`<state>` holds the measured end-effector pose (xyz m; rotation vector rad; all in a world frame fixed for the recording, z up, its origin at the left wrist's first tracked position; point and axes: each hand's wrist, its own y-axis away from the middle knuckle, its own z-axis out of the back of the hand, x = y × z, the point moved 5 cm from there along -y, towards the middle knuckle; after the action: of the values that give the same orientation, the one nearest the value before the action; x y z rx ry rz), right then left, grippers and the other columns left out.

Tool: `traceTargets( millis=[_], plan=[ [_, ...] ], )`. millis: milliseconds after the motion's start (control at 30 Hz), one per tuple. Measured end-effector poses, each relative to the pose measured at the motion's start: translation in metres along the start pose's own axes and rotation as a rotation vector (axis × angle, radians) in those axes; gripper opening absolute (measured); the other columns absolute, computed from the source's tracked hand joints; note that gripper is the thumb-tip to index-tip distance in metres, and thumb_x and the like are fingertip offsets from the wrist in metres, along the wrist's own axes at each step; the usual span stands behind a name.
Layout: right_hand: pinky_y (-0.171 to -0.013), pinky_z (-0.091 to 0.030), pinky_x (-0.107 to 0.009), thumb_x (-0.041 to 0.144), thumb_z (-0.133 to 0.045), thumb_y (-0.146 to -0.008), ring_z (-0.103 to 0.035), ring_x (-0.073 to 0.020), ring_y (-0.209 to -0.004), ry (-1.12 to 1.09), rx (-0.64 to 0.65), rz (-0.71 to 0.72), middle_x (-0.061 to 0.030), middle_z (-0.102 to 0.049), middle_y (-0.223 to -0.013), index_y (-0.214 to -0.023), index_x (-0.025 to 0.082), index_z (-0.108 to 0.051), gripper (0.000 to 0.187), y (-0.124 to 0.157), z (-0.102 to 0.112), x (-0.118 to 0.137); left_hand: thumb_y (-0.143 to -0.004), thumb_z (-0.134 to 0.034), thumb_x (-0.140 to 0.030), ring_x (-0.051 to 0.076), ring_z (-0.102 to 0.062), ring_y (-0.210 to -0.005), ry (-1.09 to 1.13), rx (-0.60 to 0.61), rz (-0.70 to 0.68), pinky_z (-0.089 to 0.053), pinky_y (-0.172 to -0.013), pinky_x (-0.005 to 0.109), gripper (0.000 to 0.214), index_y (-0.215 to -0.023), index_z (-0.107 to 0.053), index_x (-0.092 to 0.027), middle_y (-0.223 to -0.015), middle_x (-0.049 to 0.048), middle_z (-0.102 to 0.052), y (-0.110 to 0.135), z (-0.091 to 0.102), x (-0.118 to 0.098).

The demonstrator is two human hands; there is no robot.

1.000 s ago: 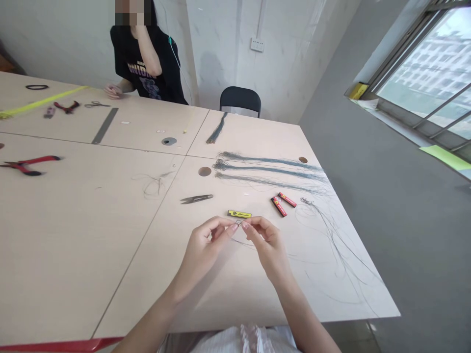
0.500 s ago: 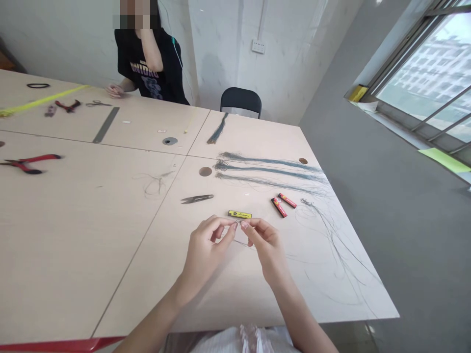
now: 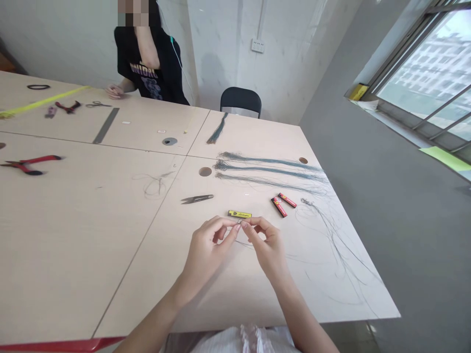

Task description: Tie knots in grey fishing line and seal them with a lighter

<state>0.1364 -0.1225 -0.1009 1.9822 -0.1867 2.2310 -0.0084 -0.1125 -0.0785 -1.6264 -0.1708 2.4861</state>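
My left hand (image 3: 208, 251) and my right hand (image 3: 265, 244) meet fingertip to fingertip above the table, both pinched on a thin grey thread (image 3: 243, 243) with a tiny loop between the fingertips. Just beyond the fingertips lies a yellow tag (image 3: 239, 214). Two red tags (image 3: 283, 203) lie to the right of it. Small thread snips (image 3: 196, 199) rest to the left, beyond my left hand.
Bundles of grey thread (image 3: 270, 170) stretch across the far right of the wooden table (image 3: 91, 215); loose strands (image 3: 342, 255) trail to its right edge. Red pliers (image 3: 27, 163), a steel ruler (image 3: 105, 125) and scissors (image 3: 96, 104) lie far left. Another person (image 3: 149, 63) sits opposite. A black chair (image 3: 240, 100) stands behind.
Both hands stay together on the thread; the fingertips have closed in slightly and shifted a little. Nothing else on the table has moved.
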Motion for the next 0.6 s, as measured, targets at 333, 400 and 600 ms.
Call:
traceTargets(
  millis=[333, 400, 600],
  plan=[
    [-0.067, -0.042, -0.03, 0.042, -0.066, -0.082, -0.054, -0.0168, -0.069, -0.011, 0.028, -0.005, -0.0023, -0.067, -0.075, -0.076, 0.021, -0.071, 0.023, 0.001, 0.001, 0.0048, -0.092, -0.059, -0.037, 0.012, -0.045, -0.062, 0.043, 0.031, 0.035, -0.037, -0.06, 0.025, 0.023, -0.078, -0.067, -0.02, -0.074, -0.0013, -0.063, -0.0027, 0.0032, 0.0036],
    [-0.067, -0.042, -0.03, 0.043, -0.066, -0.081, -0.053, -0.0166, -0.068, -0.011, 0.031, -0.022, -0.0023, -0.066, -0.074, -0.077, 0.021, -0.071, 0.024, 0.001, 0.0017, 0.0047, -0.092, -0.059, -0.038, 0.012, -0.046, -0.063, 0.04, 0.02, 0.041, -0.038, -0.06, 0.024, 0.023, -0.081, -0.068, -0.02, -0.078, -0.0007, -0.066, -0.0025, 0.0041, 0.0057],
    [-0.067, -0.041, -0.03, 0.046, -0.068, -0.081, -0.052, -0.0163, -0.069, -0.02, 0.028, -0.042, -0.0032, -0.068, -0.079, -0.079, 0.02, -0.073, 0.026, -0.002, 0.0034, 0.0004, -0.092, -0.061, -0.037, 0.011, -0.044, -0.061, 0.056, 0.008, 0.01, -0.038, -0.06, 0.025, 0.021, -0.083, -0.07, -0.02, -0.08, -0.0003, -0.067, -0.0008, 0.0056, 0.0056]
  ],
)
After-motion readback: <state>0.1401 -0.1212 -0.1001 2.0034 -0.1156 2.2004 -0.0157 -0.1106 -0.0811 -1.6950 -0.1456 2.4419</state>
